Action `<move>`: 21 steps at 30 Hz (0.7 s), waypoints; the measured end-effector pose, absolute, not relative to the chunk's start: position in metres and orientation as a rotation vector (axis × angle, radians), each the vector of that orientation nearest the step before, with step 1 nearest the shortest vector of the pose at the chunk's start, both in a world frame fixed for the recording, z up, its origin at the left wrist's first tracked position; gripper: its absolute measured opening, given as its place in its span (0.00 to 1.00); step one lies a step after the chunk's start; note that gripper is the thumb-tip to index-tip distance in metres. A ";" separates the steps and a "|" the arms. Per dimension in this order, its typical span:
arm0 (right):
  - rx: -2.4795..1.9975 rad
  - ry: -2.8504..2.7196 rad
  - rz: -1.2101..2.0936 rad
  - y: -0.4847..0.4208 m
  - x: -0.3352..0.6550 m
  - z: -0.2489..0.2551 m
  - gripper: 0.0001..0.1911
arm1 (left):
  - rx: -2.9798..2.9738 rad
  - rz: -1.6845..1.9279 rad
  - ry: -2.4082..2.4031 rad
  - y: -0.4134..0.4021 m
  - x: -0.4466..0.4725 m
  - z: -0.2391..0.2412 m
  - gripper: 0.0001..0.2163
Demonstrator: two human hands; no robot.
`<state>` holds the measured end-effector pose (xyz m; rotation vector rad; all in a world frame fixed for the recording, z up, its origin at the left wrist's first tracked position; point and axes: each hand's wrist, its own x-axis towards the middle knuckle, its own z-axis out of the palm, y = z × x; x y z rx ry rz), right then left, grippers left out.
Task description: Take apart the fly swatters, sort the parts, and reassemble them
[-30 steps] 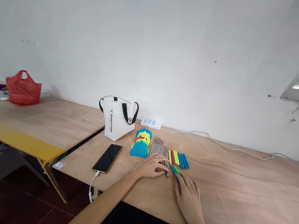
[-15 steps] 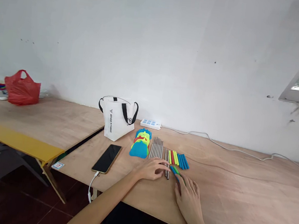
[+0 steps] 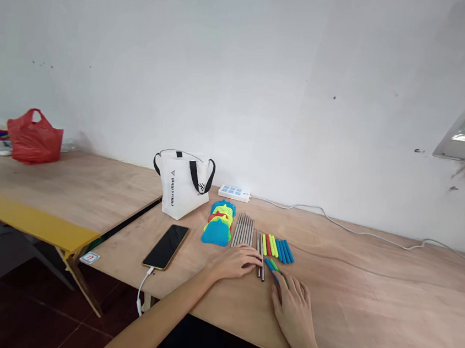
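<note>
My left hand (image 3: 237, 262) rests palm down on the table, fingers loosely stretched and a little bent, with its fingertips against a pair of thin metal rods (image 3: 259, 270). Beyond it a row of several metal rods (image 3: 244, 229) lies side by side. My right hand (image 3: 294, 301) lies flat with its fingers extended over the near ends of a blue tube (image 3: 268, 263) and a green tube (image 3: 274, 265), partly hiding them. Just behind are yellow tubes (image 3: 273, 246), a red tube (image 3: 268, 245) and several blue tubes (image 3: 284, 251).
Blue, yellow and red mesh pieces (image 3: 216, 232), shaped like fly swatter heads, overlap left of the rods. A phone (image 3: 166, 247) on a charging cable, a white bag (image 3: 183, 191) and a power strip (image 3: 234, 192) stand nearby. A red plastic bag (image 3: 36, 139) sits on the left table.
My left fingers have drawn slightly back and lower, and the two rods beside them have shifted slightly right and toward me. My right hand has hardly moved.
</note>
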<state>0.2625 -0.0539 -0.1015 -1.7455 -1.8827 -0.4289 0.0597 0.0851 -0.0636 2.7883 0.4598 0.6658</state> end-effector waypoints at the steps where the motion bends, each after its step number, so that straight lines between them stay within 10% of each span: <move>1: -1.746 -1.882 -0.430 -0.054 0.263 -0.102 0.21 | 2.788 0.664 0.455 0.085 0.060 -0.064 0.14; 21: -1.747 -1.890 -0.425 -0.053 0.263 -0.103 0.20 | 2.790 0.750 0.461 0.084 0.062 -0.069 0.14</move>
